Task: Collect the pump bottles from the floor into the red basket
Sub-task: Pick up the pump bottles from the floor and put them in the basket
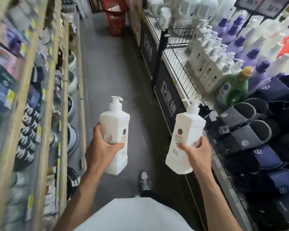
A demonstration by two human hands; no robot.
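Two bottles up, neither deposited yet: left hand (102, 147) wrapped round one white plastic pump bottle (115, 124), right hand (195, 152) round a second white pump bottle (185, 130), both well short of the red plastic basket (115, 19). Grey floor (117, 72) before the basket shows no more bottles.

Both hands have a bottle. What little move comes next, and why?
Probably step forward along the aisle toward the red basket. The left hand grips the left pump bottle, the right hand the right pump bottle, and the basket stands far ahead, out of reach.
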